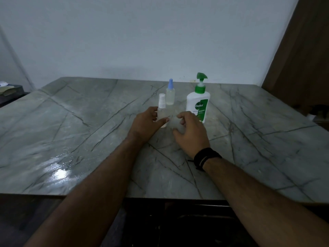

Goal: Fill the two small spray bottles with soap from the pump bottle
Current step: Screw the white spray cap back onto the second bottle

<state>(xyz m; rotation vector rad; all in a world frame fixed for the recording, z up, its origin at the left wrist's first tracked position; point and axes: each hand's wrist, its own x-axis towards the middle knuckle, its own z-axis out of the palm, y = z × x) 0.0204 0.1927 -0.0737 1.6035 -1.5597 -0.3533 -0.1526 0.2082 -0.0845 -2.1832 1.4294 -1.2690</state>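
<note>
Left hand (147, 124) gripping white-capped spray bottle (162, 111), right hand (191, 132) loosely curled, its grip unclear.

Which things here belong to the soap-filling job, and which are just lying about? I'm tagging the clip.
For the job:
- white-capped spray bottle, held by the left hand
- blue-capped spray bottle
- pump bottle
- right hand, beside the white-capped bottle

Lying about:
- clutter at the far left edge
- black wristband
- table
</note>
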